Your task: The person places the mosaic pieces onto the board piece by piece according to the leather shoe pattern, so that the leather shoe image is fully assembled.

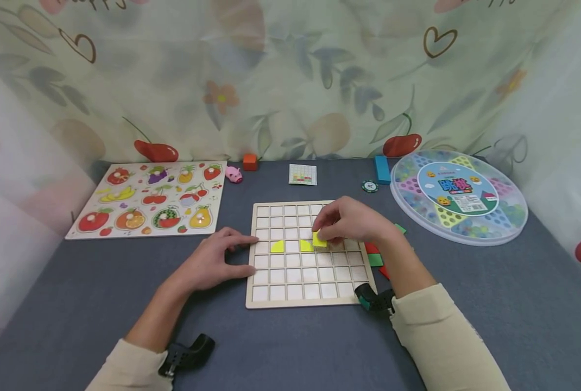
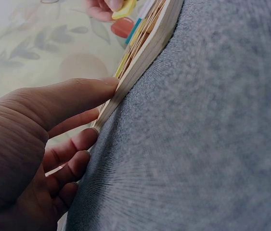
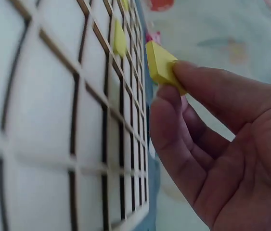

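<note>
A wooden grid board [image 1: 295,303] with white squares lies on the table. My right hand [image 1: 346,220] pinches a small yellow tile [image 1: 319,240] between thumb and fingertips over the board's middle. In the right wrist view, this yellow tile [image 3: 160,62] is tilted and apart from the grid. Two yellow pieces sit in one row of squares: a rounded-corner one [image 1: 277,247] on the left and another [image 1: 307,246] beside the held tile. My left hand [image 1: 212,258] touches the board's left edge, thumb and index finger spread along it.
Red and green tiles [image 1: 375,260] lie by the board's right edge, partly under my forearm. Behind are a small pattern card [image 1: 302,174], poker chip [image 1: 370,186], blue block [image 1: 382,169], orange cube [image 1: 250,162] and pink pig [image 1: 233,174]. A fruit puzzle [image 1: 139,187] stands left, a round game box [image 1: 505,228] right.
</note>
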Demonstrator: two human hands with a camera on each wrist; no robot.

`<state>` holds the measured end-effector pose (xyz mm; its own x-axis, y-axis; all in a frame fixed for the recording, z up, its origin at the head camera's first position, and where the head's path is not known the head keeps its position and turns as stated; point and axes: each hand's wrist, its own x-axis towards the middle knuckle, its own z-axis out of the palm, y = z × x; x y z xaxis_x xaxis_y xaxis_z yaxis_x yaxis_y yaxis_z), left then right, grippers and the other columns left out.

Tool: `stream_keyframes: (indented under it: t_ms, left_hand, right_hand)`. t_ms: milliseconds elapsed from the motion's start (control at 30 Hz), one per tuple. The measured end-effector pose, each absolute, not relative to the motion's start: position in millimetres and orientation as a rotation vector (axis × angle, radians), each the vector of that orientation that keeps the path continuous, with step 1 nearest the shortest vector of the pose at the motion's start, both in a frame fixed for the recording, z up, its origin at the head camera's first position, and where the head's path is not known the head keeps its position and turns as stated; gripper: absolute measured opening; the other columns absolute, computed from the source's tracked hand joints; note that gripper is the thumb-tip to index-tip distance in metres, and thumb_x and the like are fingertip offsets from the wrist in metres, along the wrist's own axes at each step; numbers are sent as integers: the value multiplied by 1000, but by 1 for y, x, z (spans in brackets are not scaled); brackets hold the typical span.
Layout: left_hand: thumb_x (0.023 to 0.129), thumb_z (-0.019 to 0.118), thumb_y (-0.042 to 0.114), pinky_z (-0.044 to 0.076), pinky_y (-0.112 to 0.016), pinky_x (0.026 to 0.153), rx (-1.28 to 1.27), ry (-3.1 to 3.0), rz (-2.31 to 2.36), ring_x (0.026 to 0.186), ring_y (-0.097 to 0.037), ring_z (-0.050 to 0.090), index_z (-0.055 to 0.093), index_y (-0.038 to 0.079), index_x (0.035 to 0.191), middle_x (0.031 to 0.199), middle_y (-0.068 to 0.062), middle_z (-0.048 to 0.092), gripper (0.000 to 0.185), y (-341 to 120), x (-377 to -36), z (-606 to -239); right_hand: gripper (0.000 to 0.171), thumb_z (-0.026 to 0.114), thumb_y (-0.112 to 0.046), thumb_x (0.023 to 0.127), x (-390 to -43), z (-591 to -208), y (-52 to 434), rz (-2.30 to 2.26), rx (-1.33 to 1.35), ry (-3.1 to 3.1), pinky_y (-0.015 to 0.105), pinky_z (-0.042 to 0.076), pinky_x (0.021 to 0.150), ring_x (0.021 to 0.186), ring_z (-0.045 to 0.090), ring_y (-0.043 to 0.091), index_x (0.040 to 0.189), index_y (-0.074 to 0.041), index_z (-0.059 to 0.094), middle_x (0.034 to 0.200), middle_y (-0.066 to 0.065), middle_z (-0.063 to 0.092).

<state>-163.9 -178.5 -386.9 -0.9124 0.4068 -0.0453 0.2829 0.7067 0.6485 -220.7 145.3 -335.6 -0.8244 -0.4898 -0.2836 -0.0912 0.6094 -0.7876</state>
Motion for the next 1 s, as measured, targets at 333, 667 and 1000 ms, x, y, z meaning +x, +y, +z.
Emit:
stream_keyframes:
  t_ms: [333,667,1000]
  left_hand:
    - [87,83,40,43,-40,87,542,2727,999,109,-24,52,65,21,141,125,-8,58,60,-178,-164,-387]
    - [88,83,39,43,-40,88,564,2732,1000,109,-24,52,65,20,141,125,-8,58,60,-180,-164,-388]
    - [88,82,40,43,-40,87,577,2723,1001,109,-24,52,65,20,142,125,-8,58,60,-179,-165,-388]
  right_hand:
    - [14,68,1,89,-211,-339,105,-959,-660,2294,29,53,67,64,62,17,96,-9,76,76,3,67]
    - [15,70,0,90,-209,-342,90,-866,-674,2343,28,51,69,69,63,17,96,-11,77,81,3,68]
    - [16,72,5,86,-202,-338,84,-763,-706,2430,27,49,68,68,58,14,92,-9,78,79,2,67]
